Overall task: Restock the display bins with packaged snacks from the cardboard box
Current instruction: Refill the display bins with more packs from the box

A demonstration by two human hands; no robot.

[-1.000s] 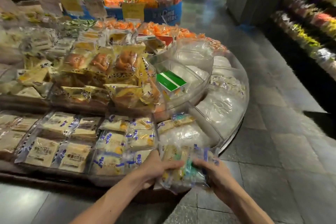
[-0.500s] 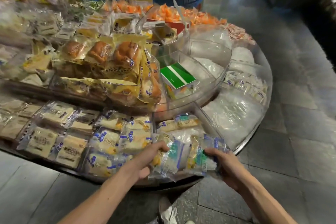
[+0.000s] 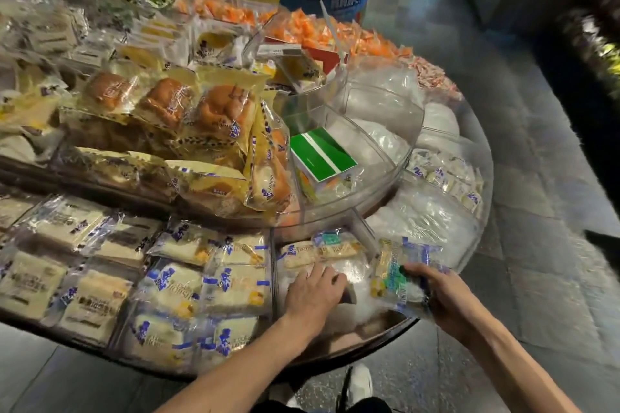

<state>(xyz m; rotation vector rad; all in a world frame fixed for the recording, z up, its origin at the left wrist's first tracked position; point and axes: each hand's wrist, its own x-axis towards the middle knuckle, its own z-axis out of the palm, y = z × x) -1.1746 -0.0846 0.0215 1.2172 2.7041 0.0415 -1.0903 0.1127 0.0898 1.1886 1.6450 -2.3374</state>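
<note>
Left hand (image 3: pixel 313 295) has let go of the snack packets (image 3: pixel 394 273), dropping into the clear bin (image 3: pixel 364 235).
Its fingers look straight and spread; right hand (image 3: pixel 443 298) grips the packets.

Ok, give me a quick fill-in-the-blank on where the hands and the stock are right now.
1. The left hand rests in the near clear bin; the bundle of snack packets is gripped by the other hand, the ____ one.
2. The box in the upper clear bin has a ____ top with a white stripe.
3. The small snacks heaped at the back are ____ in colour.
Missing words: right; green; orange.
</note>
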